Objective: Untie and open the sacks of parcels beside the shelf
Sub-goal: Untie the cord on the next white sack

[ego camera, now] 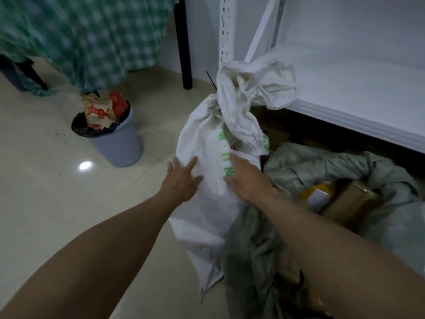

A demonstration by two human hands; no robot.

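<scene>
A white woven sack (pixel 202 139) with green print stands upright on the floor beside the white shelf (pixel 345 107). Its neck is bunched and held by a black cable tie (pixel 212 85), with loose cloth flopping to the right above it. My left hand (pixel 182 177) lies flat with spread fingers on the sack's left side. My right hand (pixel 246 178) presses flat on its right side, over the green print. To the right a grey sack (pixel 322 162) lies open, showing a yellow parcel (pixel 318 194) and a brown box (pixel 349 201).
A grey waste bin (pixel 122 143) with a black liner and red-and-white packaging stands on the tiled floor to the left. A green checked cloth (pixel 92 38) hangs over furniture behind it. A black leg (pixel 184 54) stands by the shelf post. Grey cloth (pixel 253 261) lies crumpled under my right forearm.
</scene>
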